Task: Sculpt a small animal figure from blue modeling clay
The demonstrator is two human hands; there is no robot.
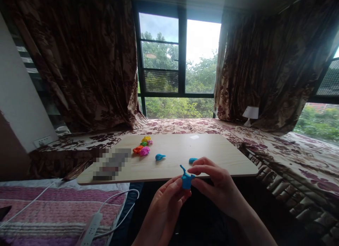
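Observation:
Just in front of the table's near edge, a blue piece of modelling clay [186, 181] is held up between my hands. It has a thin strand rising at its upper left and a small projection at its right. My left hand [169, 194] grips the piece from the left and below. The thumb and fingers of my right hand [215, 175] pinch its right side. Behind my right fingers lies a blue clay roll [193, 160], partly hidden. A blue teardrop-shaped clay lump [160, 157] rests on the table further left.
Orange [138, 149], pink [144, 151], green [143, 144] and yellow clay lumps [146, 138] sit clustered on the pale table [174, 143]. A pixelated flat object [112, 164] covers its left end. At lower left, a power strip [91, 228] with a white cable lies on the bedding.

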